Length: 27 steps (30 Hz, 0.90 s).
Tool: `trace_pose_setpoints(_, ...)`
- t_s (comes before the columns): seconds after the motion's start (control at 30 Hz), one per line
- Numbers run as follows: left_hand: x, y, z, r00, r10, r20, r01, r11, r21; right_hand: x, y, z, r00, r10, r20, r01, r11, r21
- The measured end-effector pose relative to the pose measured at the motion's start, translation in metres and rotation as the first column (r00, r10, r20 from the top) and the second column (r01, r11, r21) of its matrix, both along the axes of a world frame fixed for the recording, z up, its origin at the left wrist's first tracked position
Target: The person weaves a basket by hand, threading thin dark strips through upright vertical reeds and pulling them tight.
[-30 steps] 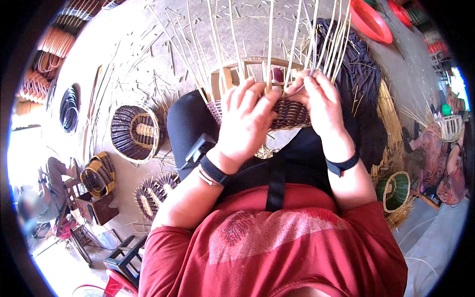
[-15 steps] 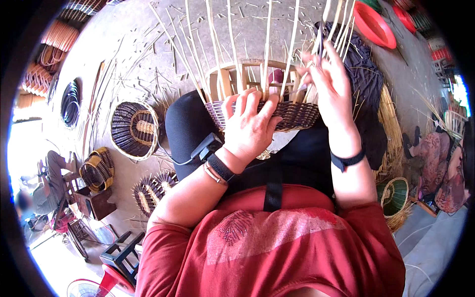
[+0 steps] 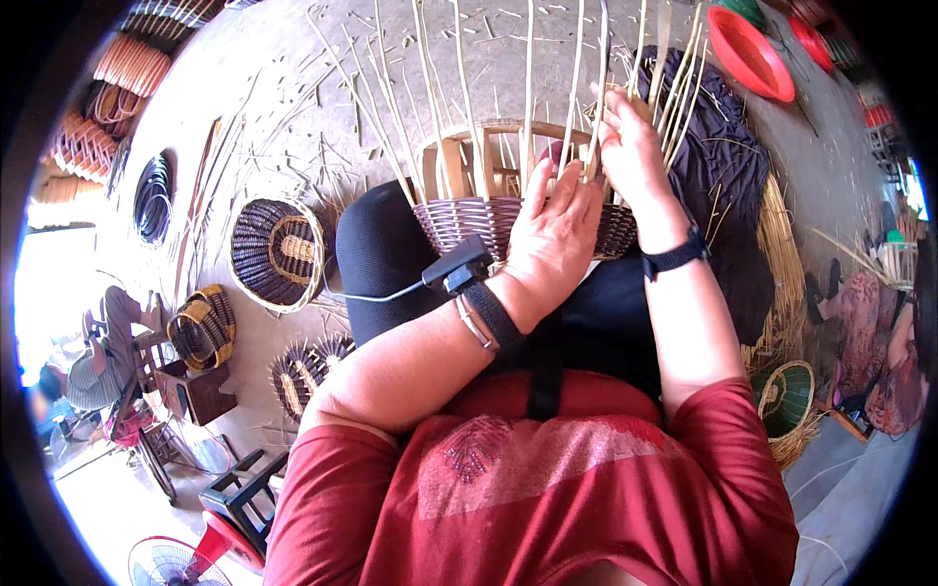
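A half-woven basket (image 3: 459, 223) rests on my lap, its low wall of dark purplish strands. Tall pale stakes (image 3: 529, 78) stand up from it, and a wooden frame (image 3: 453, 166) shows inside. My left hand (image 3: 555, 234) lies against the near wall, its fingers stretched up past the woven edge among the stakes. Over the basket's right side, my right hand (image 3: 633, 146) is closed, fingertips around a thin dark weaving strand (image 3: 603, 44) that runs upward beside the stakes. Its thumb side partly hides the grip.
On the floor to the left are a dark round basket (image 3: 256, 256), a coil of dark strands (image 3: 153, 200) and a flat woven base (image 3: 298, 376). Dark cloth (image 3: 728, 146) and a straw bundle (image 3: 777, 264) lie right, with a red basin (image 3: 750, 54) beyond. Cut scraps litter the floor.
My left hand has slid right along the basket wall and its fingers have straightened. My right hand has come lower and slightly left, its spread fingers now drawn together.
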<state>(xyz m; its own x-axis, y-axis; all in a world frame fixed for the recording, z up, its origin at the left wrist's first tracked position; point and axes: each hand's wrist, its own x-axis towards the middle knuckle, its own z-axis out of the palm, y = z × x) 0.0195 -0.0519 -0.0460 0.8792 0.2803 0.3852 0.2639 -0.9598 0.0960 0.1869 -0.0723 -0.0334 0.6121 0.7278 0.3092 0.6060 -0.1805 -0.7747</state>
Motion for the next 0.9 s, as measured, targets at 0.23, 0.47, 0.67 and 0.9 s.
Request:
trace_pose_setpoints(0.23,-0.001,0.008,0.009,0.991,-0.050,-0.124,0.040,0.996,-0.082,-0.006,-0.049,0.008,0.757,0.158,-0.635,0.060,0.950,0.308)
trace_pose_setpoints(0.47,0.000,-0.011,-0.011,0.996,-0.058,0.072,0.060,0.998,-0.033,-0.004,-0.066,0.002,0.725,0.173,-0.666,0.091,0.935,0.342)
trace_pose_setpoints(0.67,-0.007,-0.003,-0.014,0.994,-0.032,0.105,0.032,0.999,0.006,-0.001,-0.044,-0.003,0.732,0.127,-0.669,0.085,0.958,0.275)
trace_pose_setpoints(0.9,-0.005,-0.008,-0.020,0.989,0.062,0.133,-0.075,0.993,0.093,0.015,-0.045,-0.029,0.774,0.038,-0.633,0.103,0.977,0.184)
